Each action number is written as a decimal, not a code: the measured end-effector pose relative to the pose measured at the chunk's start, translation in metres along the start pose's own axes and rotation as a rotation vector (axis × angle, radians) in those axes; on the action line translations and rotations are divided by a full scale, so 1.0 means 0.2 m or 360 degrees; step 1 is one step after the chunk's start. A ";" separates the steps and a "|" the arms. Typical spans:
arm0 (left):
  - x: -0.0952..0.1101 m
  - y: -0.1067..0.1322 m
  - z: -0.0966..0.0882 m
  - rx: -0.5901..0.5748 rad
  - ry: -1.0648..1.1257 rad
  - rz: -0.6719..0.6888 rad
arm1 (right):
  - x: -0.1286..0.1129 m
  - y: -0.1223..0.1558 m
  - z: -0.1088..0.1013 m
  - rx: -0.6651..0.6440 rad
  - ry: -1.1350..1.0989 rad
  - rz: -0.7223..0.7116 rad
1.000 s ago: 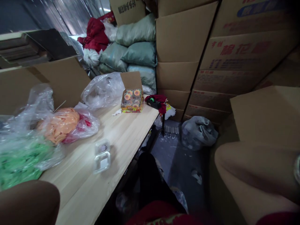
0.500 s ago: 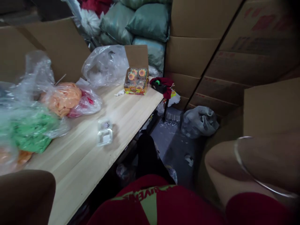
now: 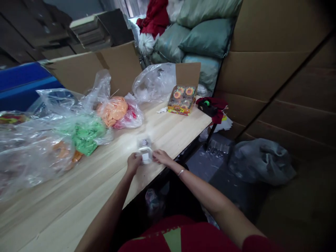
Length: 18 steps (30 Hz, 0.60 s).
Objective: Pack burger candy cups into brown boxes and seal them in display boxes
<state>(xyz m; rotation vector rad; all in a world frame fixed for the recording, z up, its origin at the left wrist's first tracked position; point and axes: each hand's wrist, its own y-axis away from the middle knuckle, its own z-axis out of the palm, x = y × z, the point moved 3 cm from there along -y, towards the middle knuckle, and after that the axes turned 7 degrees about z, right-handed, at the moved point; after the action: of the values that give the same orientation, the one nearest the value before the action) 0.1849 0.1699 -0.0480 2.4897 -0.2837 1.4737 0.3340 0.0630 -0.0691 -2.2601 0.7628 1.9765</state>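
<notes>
On the wooden table [image 3: 105, 175] lies a small clear plastic clamshell box [image 3: 145, 150], its lid folded back and a pale square in its near half. My left hand [image 3: 134, 162] grips the near half's left edge with closed fingers. At the right edge of the same box, my right hand [image 3: 160, 157] has its fingers curled together against the rim. Farther back stands an open display carton [image 3: 181, 99] with several small packs bearing orange round labels.
Clear bags with green pieces [image 3: 88, 134], peach pieces [image 3: 112, 110] and pink pieces [image 3: 132, 115] cover the table's left side. A black tape dispenser [image 3: 207, 107] sits at the far right corner. Stacked cardboard boxes [image 3: 262, 77] and a grey sack [image 3: 262, 161] stand to the right.
Both hands have come in to the clamshell box from outside the view, where only the arms showed. The camera has turned left, so the scene sits farther right.
</notes>
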 end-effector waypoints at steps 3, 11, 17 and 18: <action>-0.09 0.11 -0.01 -0.0059 0.0278 -0.0089 | -0.04 -0.06 0.11 -0.0045 0.0069 -0.0091; 0.04 0.20 -0.23 -0.0151 0.0786 -0.0242 | -0.21 -0.11 0.17 -0.0448 0.0098 -0.0608; -0.15 0.22 -0.24 0.0194 0.0612 -0.0282 | -0.11 -0.14 0.27 -0.0687 -0.0035 -0.0518; -0.19 0.25 -0.25 0.0288 0.0553 -0.0278 | -0.08 -0.14 0.29 -0.0685 0.0058 -0.0540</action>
<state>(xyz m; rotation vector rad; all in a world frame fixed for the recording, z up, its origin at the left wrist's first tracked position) 0.1112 0.1389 -0.0542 2.2582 0.1310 1.8851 0.2895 0.1124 -0.0730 -2.4352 -0.0649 2.0821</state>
